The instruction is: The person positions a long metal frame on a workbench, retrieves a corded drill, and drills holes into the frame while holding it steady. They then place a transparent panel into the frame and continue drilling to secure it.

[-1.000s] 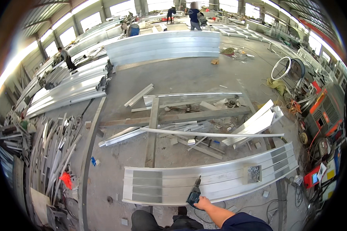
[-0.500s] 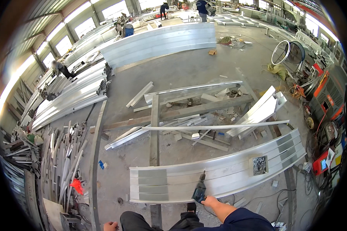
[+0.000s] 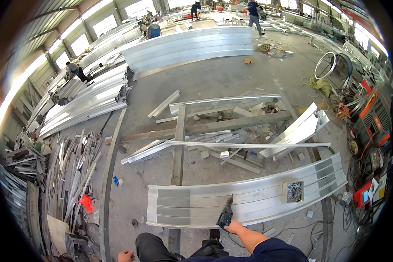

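Observation:
My right hand [image 3: 235,227] is closed around the handle of a dark power drill [image 3: 225,215]. The drill lies along or just over a long silver metal panel [image 3: 253,187], its bit pointing away from me; I cannot tell whether it touches. Set on the panel's right part is a square, light-coloured box [image 3: 286,192] holding many small metal fasteners [image 3: 294,191]. My left hand [image 3: 126,256] is low beside my left knee, cut off by the picture's lower edge. Its fingers are mostly hidden, and nothing shows in it.
Steel beams [image 3: 177,153] lie crossed on the floor beyond the panel, among metal offcuts [image 3: 161,104]. A thin rail [image 3: 249,144] spans them. Left are scrap strips [image 3: 72,174] and stacked profiles [image 3: 87,105]; right, an orange-grey machine [image 3: 375,120] and cables [image 3: 310,222]. People work farther off.
The view has shifted slightly, so most things sit a little farther right. A distant person in dark clothes has stepped to the right. My right hand still holds the drill over the panel.

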Motion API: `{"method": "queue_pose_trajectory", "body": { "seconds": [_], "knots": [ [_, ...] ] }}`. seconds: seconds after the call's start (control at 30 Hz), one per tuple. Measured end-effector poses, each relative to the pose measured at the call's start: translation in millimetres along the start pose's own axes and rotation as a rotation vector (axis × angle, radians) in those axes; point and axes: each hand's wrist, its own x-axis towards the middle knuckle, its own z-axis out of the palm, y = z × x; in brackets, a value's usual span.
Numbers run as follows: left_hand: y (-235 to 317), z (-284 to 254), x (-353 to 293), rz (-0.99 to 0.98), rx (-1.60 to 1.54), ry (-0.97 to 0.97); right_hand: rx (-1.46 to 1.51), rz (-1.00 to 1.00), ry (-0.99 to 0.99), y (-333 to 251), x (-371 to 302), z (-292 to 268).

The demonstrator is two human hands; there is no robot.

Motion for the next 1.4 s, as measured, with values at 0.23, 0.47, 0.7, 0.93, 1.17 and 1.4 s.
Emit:
{"method": "queue_pose_trajectory", "body": {
  "seconds": [0.23,0.47,0.7,0.93,1.17,1.4],
  "knots": [
    [35,0,-38,0.009,0.015,0.092,-0.097,0.041,-0.054,9,6,10],
    [6,-10,-41,0.013,-0.018,0.126,-0.165,0.045,-0.024,13,1,19],
    [9,-7,-59,-0.062,0.096,0.133,-0.182,0.048,-0.034,7,-8,10],
    [21,10,-63,-0.116,0.135,0.126,-0.231,0.045,-0.046,9,-11,3],
    [4,2,-50,-0.060,0.110,0.108,-0.254,0.029,-0.003,9,-13,8],
    [-5,2,-43,-0.098,0.098,0.101,-0.220,0.062,-0.048,18,2,19]
  ]
}}
